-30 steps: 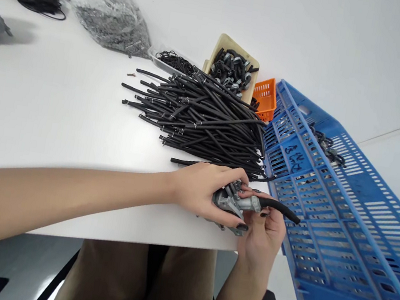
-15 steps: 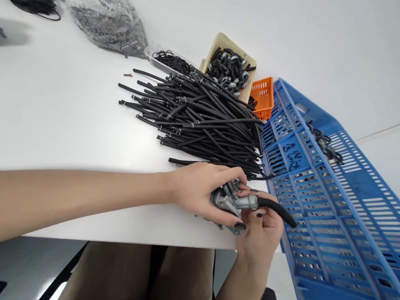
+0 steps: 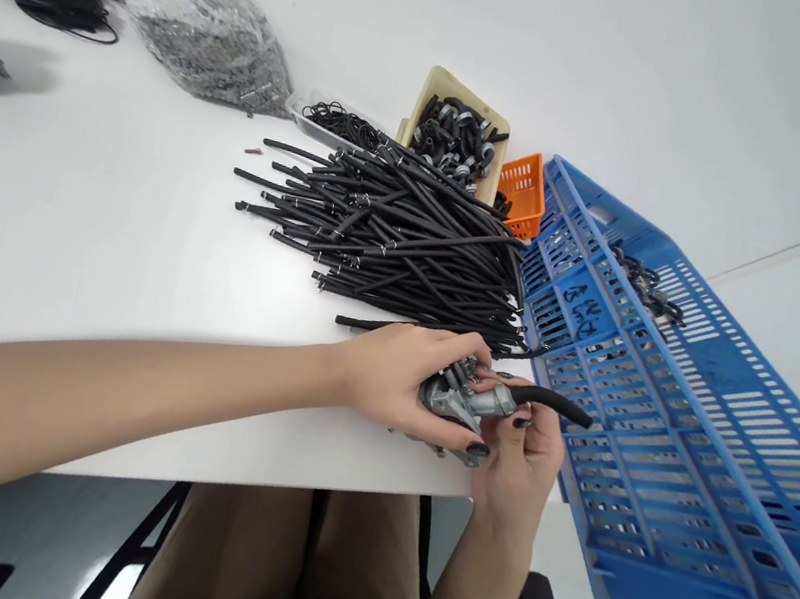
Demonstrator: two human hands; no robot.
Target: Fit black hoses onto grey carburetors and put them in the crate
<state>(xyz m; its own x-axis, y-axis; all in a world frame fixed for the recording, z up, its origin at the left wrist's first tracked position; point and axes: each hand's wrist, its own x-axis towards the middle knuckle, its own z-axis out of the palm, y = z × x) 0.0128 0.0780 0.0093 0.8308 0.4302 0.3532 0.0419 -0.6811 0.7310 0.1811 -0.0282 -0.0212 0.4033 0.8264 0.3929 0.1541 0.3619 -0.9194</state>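
Note:
My left hand [image 3: 406,382] is closed around a grey metal carburetor [image 3: 450,409] just above the table's front edge, its thumb along the near side. A short black rubber hose [image 3: 555,403] sticks out to the right from the carburetor's round metal neck. My right hand [image 3: 518,460] is closed at the base of that hose, with the thumb in front and other fingers partly hidden behind it. Beyond both hands lies a pile of black rubber hoses [image 3: 409,240], many with small clips on them.
A blue plastic crate [image 3: 631,377] stands close on the right. Behind the pile are a cream bin [image 3: 497,168] of hose parts, an orange basket [image 3: 527,193] and a shallow tray [image 3: 306,126]. Clear plastic bags [image 3: 214,37] lie at the back left. The table edge [image 3: 265,481] is near.
The hose's free end has risen slightly and the hose lies more level. My right hand has shifted slightly with it; my left hand keeps its hold.

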